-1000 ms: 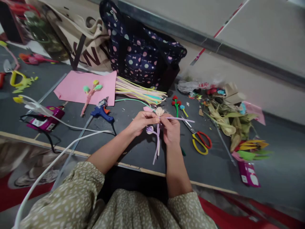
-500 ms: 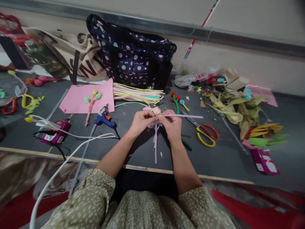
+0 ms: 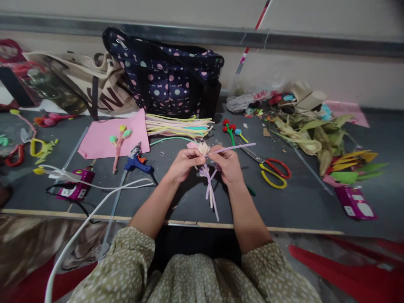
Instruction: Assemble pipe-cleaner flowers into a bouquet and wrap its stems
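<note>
Over the dark table, my left hand (image 3: pixel 187 163) is closed, thumb and fingers pinching a small figure made of pipe cleaners. The figure has a cream fuzzy ball (image 3: pixel 203 148) at its top and several lilac pipe cleaner stems (image 3: pixel 211 189) hanging down. My right hand (image 3: pixel 227 165) pinches a lilac pipe cleaner (image 3: pixel 238 147) against the figure, just below the ball; its free end sticks out to the right. The fingertips of both hands nearly meet and hide the joint between them. A scrap of pink paper (image 3: pixel 192 145) lies just behind my left hand.
Left of my hands lie a blue glue gun (image 3: pixel 138 163) and a pink sheet (image 3: pixel 94 141) bearing a pipe cleaner sprig. Scissors (image 3: pixel 274 172) lie to the right. Behind are bundled pipe cleaners (image 3: pixel 176 125) and a dotted bag (image 3: pixel 170 80). A white cable (image 3: pixel 85 219) crosses the front left edge.
The lilac pipe cleaner's free end now slants upward to the right instead of lying nearly level. The hanging stems have swung to the right and fanned out. The camera view has shifted slightly.
</note>
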Demonstrator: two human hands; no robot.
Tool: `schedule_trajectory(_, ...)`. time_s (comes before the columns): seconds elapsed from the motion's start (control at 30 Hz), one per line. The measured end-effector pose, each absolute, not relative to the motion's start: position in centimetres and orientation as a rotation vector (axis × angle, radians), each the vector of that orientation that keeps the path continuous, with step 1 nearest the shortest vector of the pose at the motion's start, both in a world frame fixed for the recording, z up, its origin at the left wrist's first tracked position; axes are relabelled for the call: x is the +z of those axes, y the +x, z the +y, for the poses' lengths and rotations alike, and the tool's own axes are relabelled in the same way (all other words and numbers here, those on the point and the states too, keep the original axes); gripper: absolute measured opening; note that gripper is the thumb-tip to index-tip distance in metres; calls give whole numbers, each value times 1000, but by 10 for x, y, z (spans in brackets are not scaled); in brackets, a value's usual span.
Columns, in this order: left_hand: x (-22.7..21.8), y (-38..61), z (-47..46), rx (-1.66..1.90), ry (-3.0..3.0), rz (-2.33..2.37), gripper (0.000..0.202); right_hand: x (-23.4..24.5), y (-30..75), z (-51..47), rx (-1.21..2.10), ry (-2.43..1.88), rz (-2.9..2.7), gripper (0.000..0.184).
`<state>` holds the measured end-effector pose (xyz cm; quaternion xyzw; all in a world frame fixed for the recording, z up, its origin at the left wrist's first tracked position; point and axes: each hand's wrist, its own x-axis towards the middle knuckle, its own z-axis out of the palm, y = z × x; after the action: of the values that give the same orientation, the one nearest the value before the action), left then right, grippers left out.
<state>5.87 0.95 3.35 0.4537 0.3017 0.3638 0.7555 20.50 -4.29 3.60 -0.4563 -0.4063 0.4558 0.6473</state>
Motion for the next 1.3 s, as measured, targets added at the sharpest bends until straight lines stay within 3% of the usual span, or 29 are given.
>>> schedule_trajectory(0.13, 31, 60, 9, 772, 929, 651, 31, 36, 204, -43, 1021, -1025, -914, 12)
schedule_trajectory(0.5, 29, 63, 12, 998, 1243, 878, 24, 37, 201, -46, 307, -1340, -1252, 12)
schedule_trajectory(0.67, 32, 62, 10, 1045, 1419, 975, 19, 35, 199, -47, 155, -1419, -1340, 11)
schedule_trajectory(0.93, 33, 61, 9, 1073, 1489, 1001, 16, 36, 199, -47, 206, -1407, -1356, 9)
schedule_trajectory(1.3, 28, 61, 11, 911, 1048, 745, 29, 38, 211, -43, 839, -1164, -1056, 16)
